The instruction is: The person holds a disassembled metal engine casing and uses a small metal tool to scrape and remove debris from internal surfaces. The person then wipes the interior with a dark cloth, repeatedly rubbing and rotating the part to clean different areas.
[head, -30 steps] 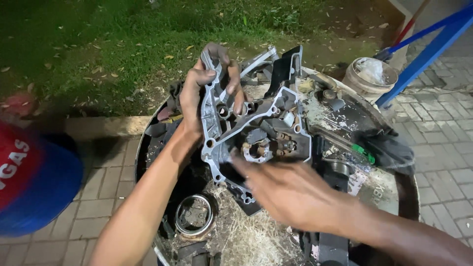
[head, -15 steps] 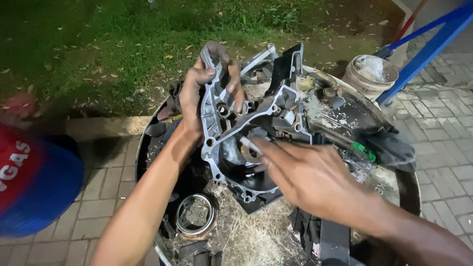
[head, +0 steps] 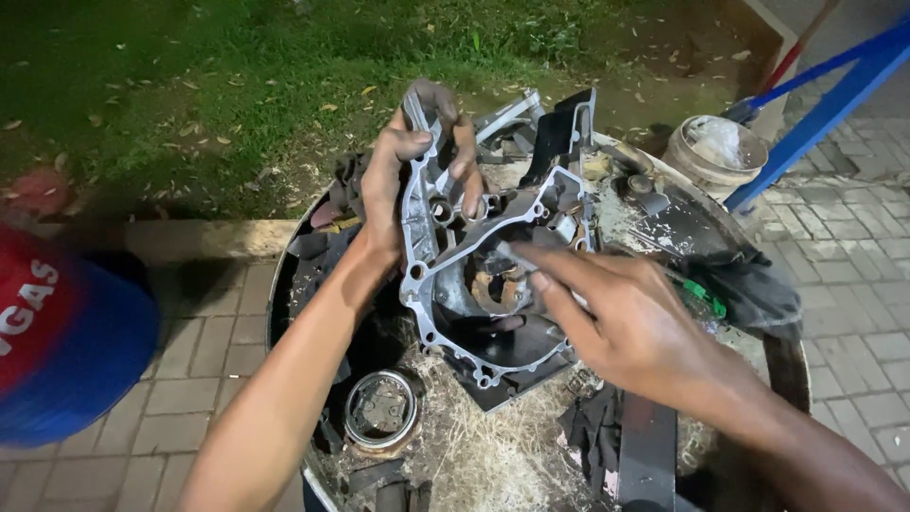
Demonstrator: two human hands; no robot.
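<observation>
Engine casing [head: 479, 275] held up over scrap drum [head: 284, 275], long axis near upright, open side toward camera; left hand [head: 398, 185] clenched on upper edge, fingers [head: 464, 156] hooked through an opening; right hand [head: 626, 322] reaching inside, fingers loose, grasp not clear; could slip from one-hand grip, being heavy and greasy, onto round part [head: 382, 410] below.

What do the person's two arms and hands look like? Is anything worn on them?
Both forearms are bare: no sleeves, gloves, watch or bracelet show. The left hand and right hand show no rings. The left fingertips look dark and smudged, as if with grime. Above the forearms, the arms run out of the picture.
</observation>
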